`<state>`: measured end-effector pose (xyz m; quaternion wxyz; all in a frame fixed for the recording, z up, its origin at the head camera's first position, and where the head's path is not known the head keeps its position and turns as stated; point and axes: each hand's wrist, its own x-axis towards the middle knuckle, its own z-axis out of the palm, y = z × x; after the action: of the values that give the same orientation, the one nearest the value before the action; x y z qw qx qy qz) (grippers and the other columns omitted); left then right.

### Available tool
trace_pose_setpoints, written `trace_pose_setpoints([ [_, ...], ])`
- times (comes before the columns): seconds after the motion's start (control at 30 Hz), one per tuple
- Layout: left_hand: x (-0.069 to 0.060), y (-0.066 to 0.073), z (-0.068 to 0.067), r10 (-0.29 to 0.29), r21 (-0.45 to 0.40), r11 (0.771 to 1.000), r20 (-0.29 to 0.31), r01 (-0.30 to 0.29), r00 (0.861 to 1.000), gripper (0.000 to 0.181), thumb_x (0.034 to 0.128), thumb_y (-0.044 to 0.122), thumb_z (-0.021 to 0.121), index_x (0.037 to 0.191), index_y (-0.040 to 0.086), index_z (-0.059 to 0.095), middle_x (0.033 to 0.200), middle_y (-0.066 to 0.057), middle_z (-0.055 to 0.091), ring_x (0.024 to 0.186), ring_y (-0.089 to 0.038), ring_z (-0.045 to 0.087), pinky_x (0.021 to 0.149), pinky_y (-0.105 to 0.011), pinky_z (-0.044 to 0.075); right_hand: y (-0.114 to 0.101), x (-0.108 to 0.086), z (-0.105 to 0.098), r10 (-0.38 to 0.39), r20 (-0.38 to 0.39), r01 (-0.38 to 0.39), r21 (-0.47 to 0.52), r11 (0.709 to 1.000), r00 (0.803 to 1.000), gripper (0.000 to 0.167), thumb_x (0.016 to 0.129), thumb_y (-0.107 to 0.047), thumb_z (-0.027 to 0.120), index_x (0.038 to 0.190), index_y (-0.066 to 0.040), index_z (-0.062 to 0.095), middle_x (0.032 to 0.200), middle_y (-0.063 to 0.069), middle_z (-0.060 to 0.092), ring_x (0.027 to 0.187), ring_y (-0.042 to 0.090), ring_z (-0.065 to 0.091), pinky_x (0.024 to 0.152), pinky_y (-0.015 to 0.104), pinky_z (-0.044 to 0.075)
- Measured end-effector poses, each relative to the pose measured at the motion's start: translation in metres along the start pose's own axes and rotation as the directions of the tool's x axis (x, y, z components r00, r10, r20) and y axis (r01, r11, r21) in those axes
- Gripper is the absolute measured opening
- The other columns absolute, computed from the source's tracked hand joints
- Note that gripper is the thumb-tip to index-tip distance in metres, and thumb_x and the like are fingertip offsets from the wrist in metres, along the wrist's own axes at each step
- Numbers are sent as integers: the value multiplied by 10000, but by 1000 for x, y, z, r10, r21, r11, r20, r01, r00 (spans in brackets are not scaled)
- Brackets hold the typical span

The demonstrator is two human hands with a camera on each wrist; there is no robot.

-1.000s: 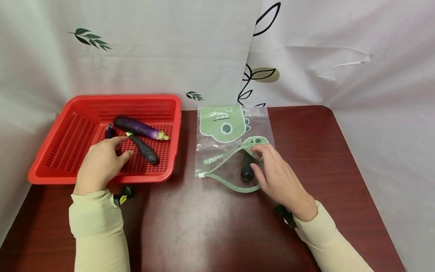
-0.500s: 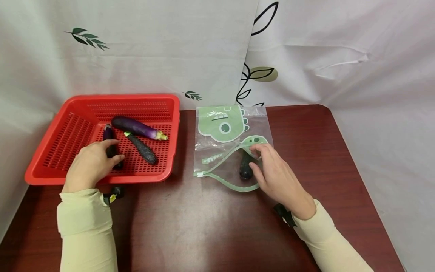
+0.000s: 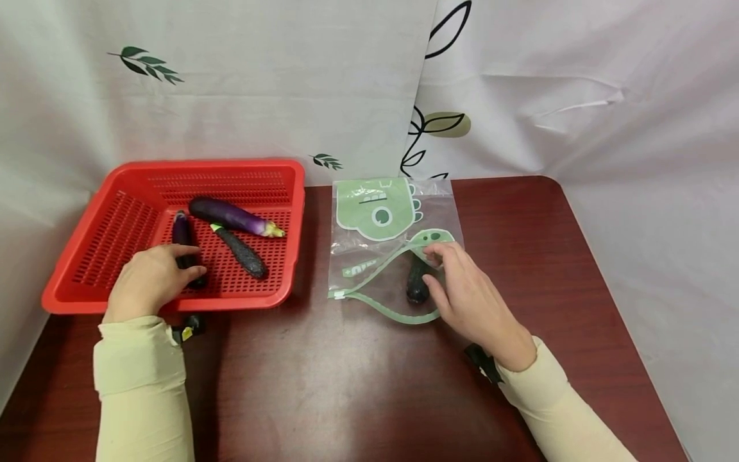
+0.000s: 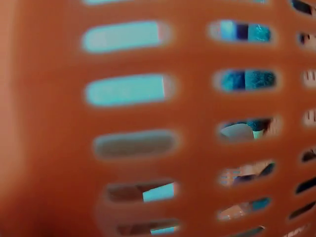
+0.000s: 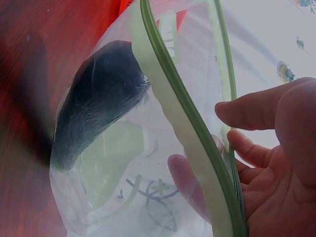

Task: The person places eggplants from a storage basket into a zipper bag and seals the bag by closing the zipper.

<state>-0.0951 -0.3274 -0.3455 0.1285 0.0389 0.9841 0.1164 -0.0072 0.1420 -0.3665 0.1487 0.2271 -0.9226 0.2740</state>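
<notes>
In the head view my left hand point(image 3: 147, 276) is inside the red basket, over a slim dark eggplant point(image 3: 181, 231). Its thumb and fingers are apart above the eggplant, partly covering it; whether they touch it is hard to see. My right hand point(image 3: 476, 301) holds the mouth of a clear zip bag point(image 3: 346, 247) with green cartoon prints. In the right wrist view the bag's green rim point(image 5: 190, 118) passes between the fingers, one finger showing through the plastic. A dark eggplant point(image 5: 101, 81) lies inside the bag.
The red plastic basket point(image 3: 291, 244) also holds a larger purple eggplant point(image 3: 231, 215) and a slim dark one with a green tip point(image 3: 242, 253). Its slotted wall point(image 4: 192, 108) fills the left wrist view. A brown table point(image 3: 323, 385) meets a white curtain point(image 3: 260, 96).
My left hand has moved left inside the basket, from beside the green-tipped eggplant to over the slim dark one at the left. My right hand stays at the bag mouth.
</notes>
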Motion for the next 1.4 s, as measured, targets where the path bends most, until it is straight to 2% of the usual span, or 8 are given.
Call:
trace_pose_setpoints([
  [0.23, 2, -3, 2, -3, -5, 1000, 8, 3, 1000, 532, 927, 285, 697, 1345, -24, 584, 1223, -439, 533, 974, -563, 575, 805, -671, 455, 0, 1, 0, 7, 6, -7, 4, 1000, 1000, 421, 922, -46, 677, 1293, 22, 490, 1158, 128, 557, 1053, 240, 584, 882, 399, 525],
  [0.4, 5, -6, 1, -9, -6, 1000, 67, 10, 998, 591, 914, 303, 712, 1366, -43, 553, 1253, -449, 499, 939, -506, 565, 809, -649, 463, 0, 1, 0, 9, 8, -9, 3, 1000, 1000, 418, 924, -47, 673, 1293, 21, 490, 1154, 124, 557, 1052, 236, 582, 879, 395, 524],
  [0.63, 10, -9, 1, -16, 7, 1000, 122, 15, 992, 625, 898, 323, 724, 1352, -68, 546, 1254, -477, 469, 978, -537, 549, 828, -645, 466, 0, 1, 0, 14, 10, -14, 0, 1000, 1000, 417, 922, -47, 676, 1291, 20, 492, 1146, 119, 558, 1046, 231, 579, 876, 393, 524],
  [0.8, 12, -10, 2, -27, 5, 1000, 123, 26, 992, 644, 879, 329, 748, 1328, -90, 553, 1224, -468, 502, 957, -528, 558, 799, -625, 480, 1, 1, 0, 12, 8, -12, -3, 1000, 1000, 416, 925, -50, 673, 1293, 20, 493, 1154, 123, 557, 1049, 233, 580, 877, 393, 523],
  [1.0, 12, -9, 3, -41, -15, 999, 120, 43, 992, 693, 843, 343, 790, 1322, -99, 554, 1189, -449, 535, 895, -481, 566, 714, -545, 495, 1, 1, 0, 13, 8, -13, 0, 1000, 1000, 417, 923, -46, 672, 1292, 23, 492, 1153, 125, 557, 1047, 237, 580, 880, 398, 521],
  [1.23, 12, -6, 1, -20, -14, 1000, 100, 21, 995, 636, 859, 316, 767, 1321, -81, 585, 1252, -458, 502, 966, -516, 576, 784, -616, 487, 2, 1, 0, 11, 6, -11, -3, 1000, 1000, 418, 922, -46, 676, 1289, 27, 491, 1144, 127, 558, 1040, 239, 576, 878, 397, 522],
  [1.4, 10, -7, 0, -36, -18, 999, 93, 38, 995, 618, 875, 301, 742, 1344, -65, 573, 1246, -452, 511, 905, -476, 580, 736, -586, 492, 2, 1, 1, 14, 11, -14, -2, 1000, 1000, 417, 922, -45, 678, 1288, 23, 490, 1138, 124, 557, 1037, 238, 573, 873, 399, 521],
])
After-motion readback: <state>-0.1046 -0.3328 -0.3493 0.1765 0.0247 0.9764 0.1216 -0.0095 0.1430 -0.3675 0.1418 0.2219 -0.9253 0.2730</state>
